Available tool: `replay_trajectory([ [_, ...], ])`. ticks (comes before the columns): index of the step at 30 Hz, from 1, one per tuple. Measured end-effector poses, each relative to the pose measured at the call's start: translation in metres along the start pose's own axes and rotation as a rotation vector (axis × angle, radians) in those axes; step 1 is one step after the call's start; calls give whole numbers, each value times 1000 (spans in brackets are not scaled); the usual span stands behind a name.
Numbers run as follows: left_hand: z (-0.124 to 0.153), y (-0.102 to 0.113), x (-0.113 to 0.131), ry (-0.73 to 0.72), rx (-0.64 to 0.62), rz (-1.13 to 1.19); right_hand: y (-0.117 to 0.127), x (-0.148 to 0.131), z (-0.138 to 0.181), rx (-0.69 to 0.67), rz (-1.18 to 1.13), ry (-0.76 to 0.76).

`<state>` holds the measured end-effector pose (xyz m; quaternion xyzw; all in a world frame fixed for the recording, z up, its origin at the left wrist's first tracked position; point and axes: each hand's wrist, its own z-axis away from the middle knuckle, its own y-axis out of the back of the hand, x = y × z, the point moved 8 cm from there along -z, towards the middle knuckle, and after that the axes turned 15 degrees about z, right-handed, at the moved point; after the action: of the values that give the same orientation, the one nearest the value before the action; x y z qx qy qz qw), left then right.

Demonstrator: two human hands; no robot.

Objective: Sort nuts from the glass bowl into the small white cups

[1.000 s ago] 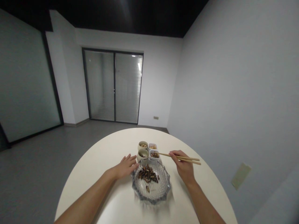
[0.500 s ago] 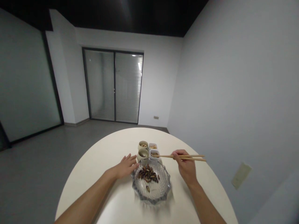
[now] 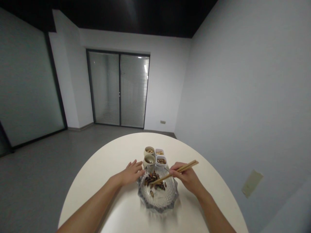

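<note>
A pair of wooden chopsticks (image 3: 186, 167) is gripped in my right hand (image 3: 185, 178), above the right rim of a clear glass bowl (image 3: 160, 207). Their tips reach down among small dark brown pieces (image 3: 150, 178), perhaps seeds or nuts, heaped inside it; whether they pinch one I cannot tell. My left hand (image 3: 132, 173) lies with fingers spread at the bowl's left rim, its fingertips close to the near round cup (image 3: 149, 160). Beside that cup, a white square dish (image 3: 161, 160) contains brownish pieces.
Behind these stand another round cup (image 3: 149, 151) and a second white dish (image 3: 159, 152), both with pale pieces in them. Everything rests on a round cream table (image 3: 102, 174). A wall (image 3: 243, 97) rises to the right, and glass doors (image 3: 119, 90) stand at the back.
My right hand has moved left and toward me, bringing the chopstick tips from the near white dish down into the glass bowl. My left hand has stayed in place.
</note>
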<state>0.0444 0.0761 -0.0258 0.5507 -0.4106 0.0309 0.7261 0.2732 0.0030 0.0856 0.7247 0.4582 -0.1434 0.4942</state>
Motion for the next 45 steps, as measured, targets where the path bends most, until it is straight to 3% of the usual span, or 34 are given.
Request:
replay_trajectory([
  [3,0,0,-2,-6,7,15,3,-1,-1,66,26,32],
  [8,-1,-2,-7,-24,18,13,13,19,-2,167,-45,-50],
  [11,-2,-3,-6,-23,7,-13,9,24,-2,81,-27,-61],
  [15,-2,-2,-3,-2,0,-7,0,14,-1,-32,95,36],
  [18,-1,-1,-1,1,7,-4,2,6,-1,22,113,70],
  [23,0,-1,-2,11,13,-8,13,11,-1,127,52,1],
  [30,2,0,-2,25,-3,-6,12,23,1,44,53,-80],
  [45,-6,-1,-2,-14,21,5,-12,1,-1,10,-1,36],
])
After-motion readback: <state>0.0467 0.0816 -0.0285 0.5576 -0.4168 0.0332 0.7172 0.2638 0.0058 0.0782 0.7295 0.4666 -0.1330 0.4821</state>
